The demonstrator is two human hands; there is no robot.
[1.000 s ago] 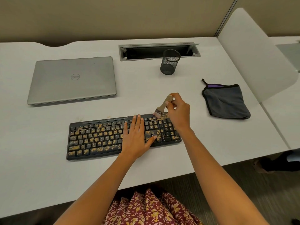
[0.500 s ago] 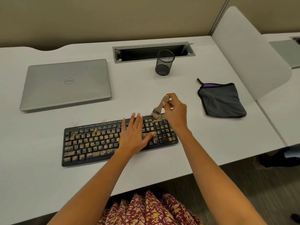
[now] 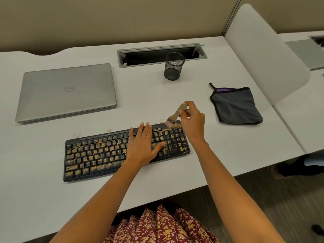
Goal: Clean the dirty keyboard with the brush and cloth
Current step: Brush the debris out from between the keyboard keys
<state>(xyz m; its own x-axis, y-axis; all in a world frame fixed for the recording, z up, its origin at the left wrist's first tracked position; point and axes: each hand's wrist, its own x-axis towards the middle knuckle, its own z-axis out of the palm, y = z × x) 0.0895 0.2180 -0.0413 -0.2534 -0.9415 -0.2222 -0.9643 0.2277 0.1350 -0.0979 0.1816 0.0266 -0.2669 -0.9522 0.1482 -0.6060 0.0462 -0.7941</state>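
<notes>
A black keyboard (image 3: 98, 155) lies on the white desk (image 3: 52, 199), its keys strewn with yellow-brown crumbs. My left hand (image 3: 142, 146) rests flat on the keys right of the middle, fingers straight. My right hand (image 3: 192, 120) pinches the wooden handle of a small brush (image 3: 175, 115); its bristles touch the keyboard's far right corner above the number pad. A folded grey cloth (image 3: 236, 107) with black edging and a purple lining lies on the desk to the right, apart from both hands.
A shut silver laptop (image 3: 68, 92) lies at the back left. A black mesh pen cup (image 3: 173, 66) stands before an open cable tray (image 3: 161, 55). A white divider panel (image 3: 263, 50) rises at the right. Loose crumbs lie on the desk behind the keyboard.
The view has shifted slightly. The brush stays at the keyboard's far right corner with small movement. My left hand remains flat on the keys.
</notes>
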